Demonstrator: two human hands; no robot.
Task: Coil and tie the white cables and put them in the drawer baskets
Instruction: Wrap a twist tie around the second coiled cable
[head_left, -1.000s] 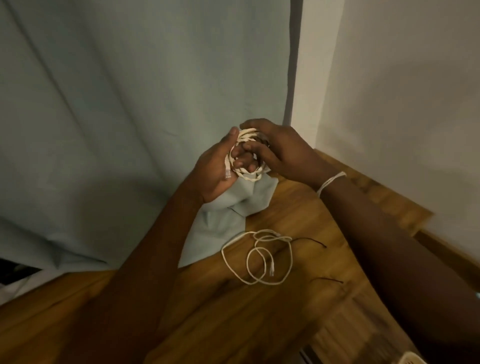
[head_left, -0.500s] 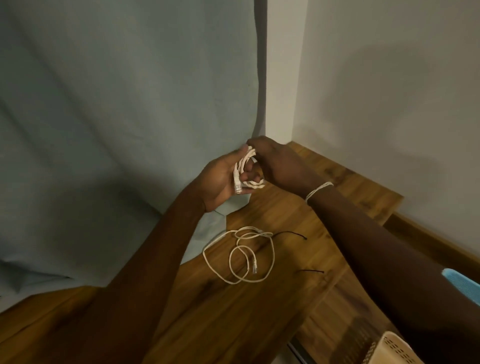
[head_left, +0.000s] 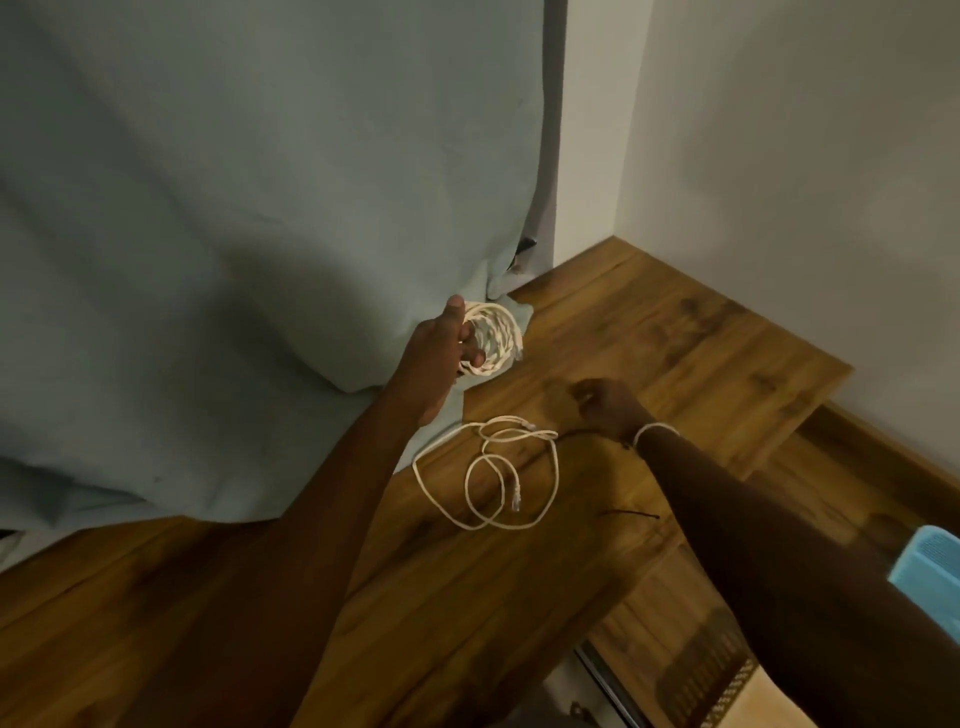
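**A:** ok so how are the hands placed here?

**B:** The coiled cable is gripped in the left hand, thumb on top, fingers hooked through the loop, and it's held up in front of the pale blue cloth above the back edge of the wooden table. The right hand is lowered to the tabletop with the fingers curled in. Whether anything is pinched in it can't be told; it's too dark there.

**A:** and the tie it probably needs?

**B:** A thin dark tie is seen just beside the right wrist, its long axis running roughly left-right, one end close to the loose white cable. A second dark tie is laid further toward the near edge, well apart from both hands. So the first one is much nearer the right hand than the left, and that's likely what gets picked up, since the coil doesn't look bound yet.

**A:** the loose one?

**B:** It's sprawled in open loops between the two forearms, untouched, plug ends lying free. A cream basket and something light blue are glimpsed at the lower right, well away from the coil.
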